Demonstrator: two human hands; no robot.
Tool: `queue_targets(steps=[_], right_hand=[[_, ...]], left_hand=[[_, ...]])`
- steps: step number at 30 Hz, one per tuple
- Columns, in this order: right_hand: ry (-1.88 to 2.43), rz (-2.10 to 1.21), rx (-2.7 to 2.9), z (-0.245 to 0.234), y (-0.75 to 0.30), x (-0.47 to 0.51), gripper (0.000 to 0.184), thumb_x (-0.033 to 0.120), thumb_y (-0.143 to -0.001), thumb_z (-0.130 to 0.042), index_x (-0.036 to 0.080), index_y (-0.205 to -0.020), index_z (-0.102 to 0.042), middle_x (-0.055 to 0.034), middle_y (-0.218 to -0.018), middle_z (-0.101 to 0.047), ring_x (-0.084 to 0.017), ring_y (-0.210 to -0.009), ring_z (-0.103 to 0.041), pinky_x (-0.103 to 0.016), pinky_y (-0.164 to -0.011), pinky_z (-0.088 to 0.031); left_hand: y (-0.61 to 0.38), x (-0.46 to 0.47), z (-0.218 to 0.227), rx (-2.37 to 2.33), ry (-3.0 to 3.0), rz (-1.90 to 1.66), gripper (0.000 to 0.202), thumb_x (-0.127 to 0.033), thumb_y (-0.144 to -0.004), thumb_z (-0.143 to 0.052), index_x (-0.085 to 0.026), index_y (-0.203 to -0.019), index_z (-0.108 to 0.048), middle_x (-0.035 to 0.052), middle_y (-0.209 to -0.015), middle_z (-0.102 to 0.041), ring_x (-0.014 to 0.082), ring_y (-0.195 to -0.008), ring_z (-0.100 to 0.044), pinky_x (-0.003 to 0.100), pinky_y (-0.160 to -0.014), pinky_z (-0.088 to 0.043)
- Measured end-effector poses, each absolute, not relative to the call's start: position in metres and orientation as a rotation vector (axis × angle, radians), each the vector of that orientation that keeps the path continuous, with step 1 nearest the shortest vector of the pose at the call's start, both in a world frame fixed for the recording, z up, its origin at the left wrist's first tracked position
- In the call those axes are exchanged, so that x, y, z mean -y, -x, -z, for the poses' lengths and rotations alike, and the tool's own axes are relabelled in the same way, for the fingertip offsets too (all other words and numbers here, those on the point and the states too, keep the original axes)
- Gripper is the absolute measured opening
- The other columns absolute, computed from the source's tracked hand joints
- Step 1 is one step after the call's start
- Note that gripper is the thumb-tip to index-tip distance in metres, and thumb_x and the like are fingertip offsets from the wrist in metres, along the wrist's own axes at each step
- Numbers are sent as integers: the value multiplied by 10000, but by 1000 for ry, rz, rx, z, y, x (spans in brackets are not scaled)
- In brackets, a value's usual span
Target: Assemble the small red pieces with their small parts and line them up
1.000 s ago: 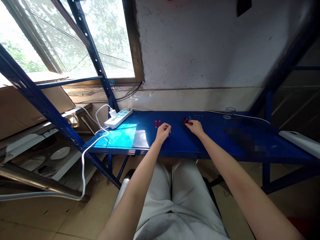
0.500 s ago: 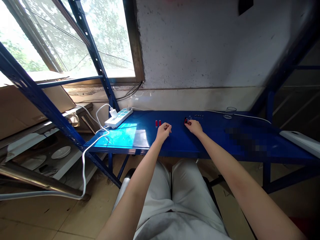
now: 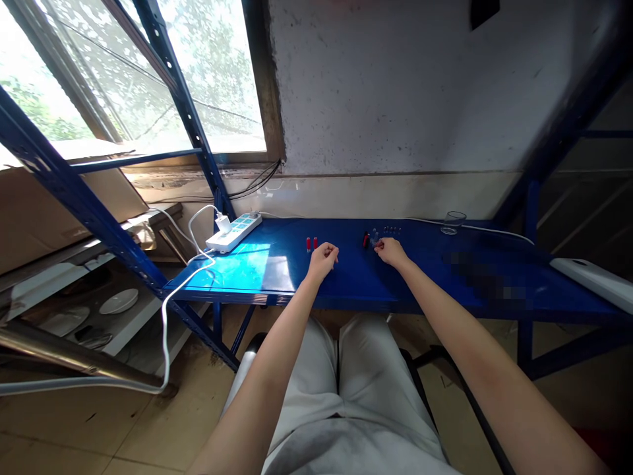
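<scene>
A grey wall (image 3: pixel 386 112) is seen behind, with a window (image 3: pixel 222 86) set in at the left. A blue table (image 3: pixel 356 284) is placed along the wall, framed by blue metal posts. A white power strip (image 3: pixel 235 233) is set at its left end, with a plug inserted; a clear glass (image 3: pixel 453 223) is stood near the back edge, toward the right.

The left hand (image 3: pixel 323 260) is held just above or on the table, fingers loosely curled in, thumb drawn close; whether anything is gripped cannot be told. Its pose is unchanged from the earlier frames. The right hand (image 3: pixel 391 252) is held with thumb and fingertips brought nearly together, beside the small clear pieces (image 3: pixel 374 239); whether one is pinched or only touched cannot be told.

Two red pieces (image 3: pixel 315 244) are stood or laid side by side just beyond the left hand, each with a paler lower end. A red-and-black group (image 3: pixel 366 241) is placed just left of the right fingertips, apart from them. Tiny pale pieces (image 3: pixel 386 229) are lined up behind the right hand.

What has just changed: the right fingertips, previously held at the red-and-black group, are now shifted a little rightward. The group is left uncovered and more of the clear pieces is exposed. Handling is judged to be centred on the clear pieces now, with the red-and-black group apparently released.
</scene>
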State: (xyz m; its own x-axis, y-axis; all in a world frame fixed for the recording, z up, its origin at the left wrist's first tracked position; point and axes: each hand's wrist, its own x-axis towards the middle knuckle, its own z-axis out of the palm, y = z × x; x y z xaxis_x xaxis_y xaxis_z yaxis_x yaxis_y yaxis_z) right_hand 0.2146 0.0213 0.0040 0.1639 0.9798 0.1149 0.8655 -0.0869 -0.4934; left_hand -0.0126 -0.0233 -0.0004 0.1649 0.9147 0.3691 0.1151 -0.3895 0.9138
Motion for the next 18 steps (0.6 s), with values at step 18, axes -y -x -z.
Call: queue_targets(steps=[18], right_hand=[[2028,-264,1603,6,-213,-30,158,254,-730,-624,111,-773,-677,-143,-802,-670,-234,-765,-635,-266,-606,-448]], left_hand=[[14,20,4,-1117,-1616,-1499,241,-397,-805,-500,-175,-716,-531,-2,-594,-535,90,-513,-487,210,-500,-389]])
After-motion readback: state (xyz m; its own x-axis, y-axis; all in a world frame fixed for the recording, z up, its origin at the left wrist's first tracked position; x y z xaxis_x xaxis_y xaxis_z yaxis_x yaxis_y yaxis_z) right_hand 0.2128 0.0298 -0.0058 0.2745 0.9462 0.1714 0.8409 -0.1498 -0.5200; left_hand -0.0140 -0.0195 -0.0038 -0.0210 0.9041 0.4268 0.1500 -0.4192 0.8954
